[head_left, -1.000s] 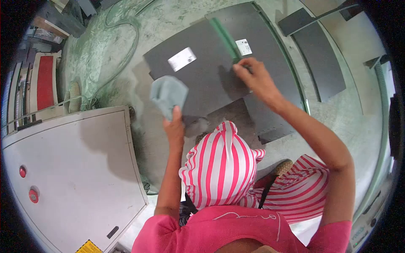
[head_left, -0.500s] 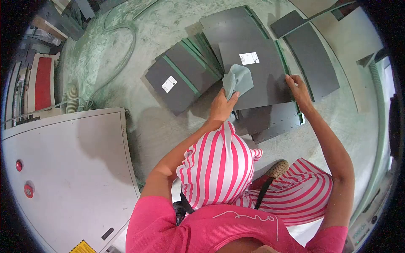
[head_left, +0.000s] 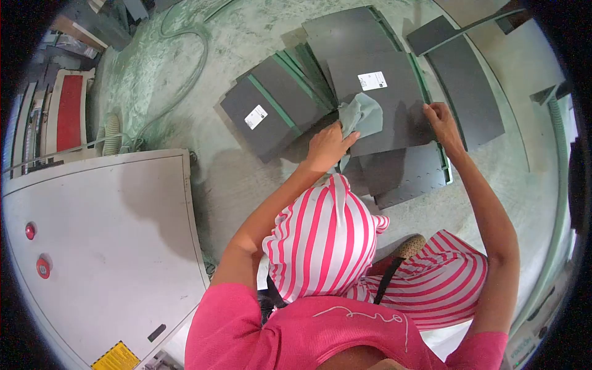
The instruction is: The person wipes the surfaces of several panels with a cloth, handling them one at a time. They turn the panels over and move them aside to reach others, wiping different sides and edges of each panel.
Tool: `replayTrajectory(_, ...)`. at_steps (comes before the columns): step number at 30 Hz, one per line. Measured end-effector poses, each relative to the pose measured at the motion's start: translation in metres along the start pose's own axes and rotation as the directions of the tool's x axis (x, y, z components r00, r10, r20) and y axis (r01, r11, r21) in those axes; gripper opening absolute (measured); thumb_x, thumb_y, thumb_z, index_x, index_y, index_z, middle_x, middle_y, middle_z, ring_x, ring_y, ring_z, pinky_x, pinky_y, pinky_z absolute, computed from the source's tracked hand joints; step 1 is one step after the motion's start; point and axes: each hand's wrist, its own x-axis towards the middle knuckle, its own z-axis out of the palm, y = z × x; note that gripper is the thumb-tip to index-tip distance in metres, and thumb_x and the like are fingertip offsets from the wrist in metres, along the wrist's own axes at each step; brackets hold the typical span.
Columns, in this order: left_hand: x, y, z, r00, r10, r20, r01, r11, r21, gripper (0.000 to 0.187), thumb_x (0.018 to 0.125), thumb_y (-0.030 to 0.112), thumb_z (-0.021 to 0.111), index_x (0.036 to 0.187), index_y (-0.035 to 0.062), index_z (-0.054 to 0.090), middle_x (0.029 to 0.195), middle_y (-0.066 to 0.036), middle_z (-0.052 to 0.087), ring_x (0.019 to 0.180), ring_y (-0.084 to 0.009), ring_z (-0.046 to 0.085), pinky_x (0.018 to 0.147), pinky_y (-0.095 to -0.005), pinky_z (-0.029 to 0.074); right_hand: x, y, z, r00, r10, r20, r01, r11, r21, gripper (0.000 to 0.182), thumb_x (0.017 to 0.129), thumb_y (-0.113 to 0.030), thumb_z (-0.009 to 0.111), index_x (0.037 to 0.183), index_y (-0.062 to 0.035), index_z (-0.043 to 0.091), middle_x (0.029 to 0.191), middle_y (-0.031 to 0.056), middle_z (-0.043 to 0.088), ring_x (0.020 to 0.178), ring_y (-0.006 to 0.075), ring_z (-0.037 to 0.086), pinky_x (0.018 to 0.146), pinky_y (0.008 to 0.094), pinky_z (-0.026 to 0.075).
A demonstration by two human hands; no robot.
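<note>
**Cloth on top panel, both hands engaged**

Left hand (head_left: 325,147) closed on a grey-green cloth (head_left: 362,117), pressing it onto the top dark panel (head_left: 394,105). Right hand (head_left: 441,120) grips that same panel's right edge, fingers curled over it. Panel carries a white label (head_left: 372,80) near its far edge and sits on a stack of dark panels with green edging (head_left: 407,172), lying on the concrete floor (head_left: 185,80), toward its far middle. Just to the left, a second fanned stack of panels (head_left: 271,105) with its own white label, touching the first stack. More dark panels (head_left: 465,80) lie apart at the far right of the floor. White cabinet top (head_left: 98,246) with red buttons at near left. Hose coils on floor at far left.
</note>
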Motion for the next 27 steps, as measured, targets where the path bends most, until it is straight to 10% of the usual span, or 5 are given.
replayTrajectory(10, -0.022, 0.011, -0.033, 0.994, -0.108, -0.005, 0.107, 0.981, 0.164, 0.036, 0.075, 0.035, 0.055, 0.091, 0.0021, 0.056, 0.083, -0.022, 0.060, 0.080, -0.0374, 0.058, 0.069, -0.0459, 0.045, 0.009, 0.027, 0.005, 0.983, -0.185, 0.001, 0.178, 0.944, -0.279, 0.034, 0.081, -0.025, 0.056, 0.105, -0.0037, 0.046, 0.099, 0.0196, 0.051, 0.092, 0.0342, 0.052, 0.080, 0.0397, 0.041)
replayTrajectory(21, -0.051, -0.013, -0.148, 0.848, -0.382, -0.366, 0.312, 0.920, -0.238, 0.036, 0.074, 0.030, 0.058, 0.092, -0.0011, 0.059, 0.081, -0.022, 0.061, 0.077, -0.0371, 0.059, 0.071, -0.0401, 0.044, 0.006, 0.023, 0.002, 0.955, -0.290, -0.054, 0.253, 0.898, -0.359, 0.025, 0.080, -0.014, 0.054, 0.102, -0.0062, 0.047, 0.099, 0.0208, 0.049, 0.092, 0.0386, 0.050, 0.080, 0.0427, 0.041)
replayTrajectory(27, -0.038, -0.055, -0.173, 0.924, -0.080, -0.373, 0.250, 0.866, 0.433, 0.035, 0.073, 0.021, 0.059, 0.101, 0.0010, 0.056, 0.098, -0.017, 0.054, 0.092, -0.0332, 0.051, 0.078, -0.0380, 0.042, 0.010, 0.023, 0.005, 0.973, -0.222, -0.071, 0.179, 0.907, -0.380, 0.025, 0.079, -0.015, 0.054, 0.102, -0.0082, 0.048, 0.098, 0.0208, 0.050, 0.093, 0.0384, 0.050, 0.081, 0.0436, 0.040)
